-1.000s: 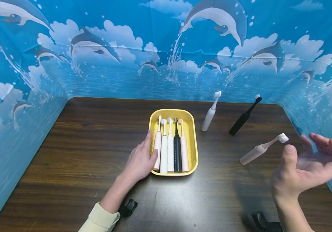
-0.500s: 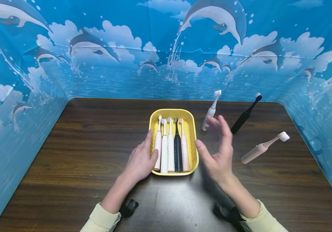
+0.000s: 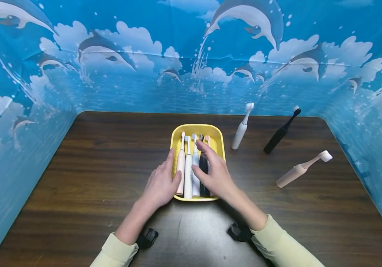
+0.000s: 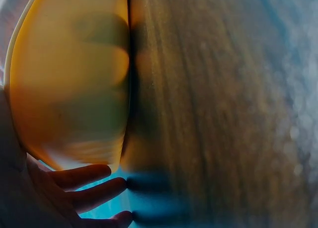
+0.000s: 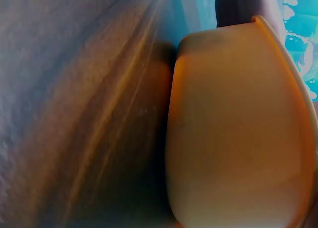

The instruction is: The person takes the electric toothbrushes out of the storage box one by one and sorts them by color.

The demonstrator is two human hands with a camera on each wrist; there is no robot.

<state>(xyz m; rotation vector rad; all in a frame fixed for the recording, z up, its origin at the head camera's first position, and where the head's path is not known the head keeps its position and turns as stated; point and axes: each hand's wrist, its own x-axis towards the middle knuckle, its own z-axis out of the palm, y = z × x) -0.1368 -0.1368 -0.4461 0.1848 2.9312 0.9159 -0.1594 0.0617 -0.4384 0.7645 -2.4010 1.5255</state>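
A yellow tray (image 3: pixel 212 128) holds several electric toothbrushes side by side: a pale pink one (image 3: pixel 180 170), a white one (image 3: pixel 188 174), another whitish one (image 3: pixel 195 178), a black one (image 3: pixel 203 167) and a pink one (image 3: pixel 208 138) mostly covered by my right hand. My left hand (image 3: pixel 159 185) holds the tray's left rim, thumb inside and fingers outside; its fingers (image 4: pixel 99 194) show beyond the tray wall (image 4: pixel 74 104) in the left wrist view. Over the tray's right half, my right hand (image 3: pixel 219 178) hovers with thumb and fingers spread, apparently gripping nothing.
Right of the tray, a white toothbrush (image 3: pixel 240 135), a black toothbrush (image 3: pixel 275 140) and a pink toothbrush (image 3: pixel 292 175) are on the dark wooden table (image 3: pixel 110 148). A dolphin-print cloth (image 3: pixel 137 92) encloses its back and sides. The right wrist view shows the tray's outer wall (image 5: pixel 238 123).
My right hand has swept leftward from the table's right side, past the tray's right edge, to above the toothbrushes inside. My left hand and the tray have stayed put.
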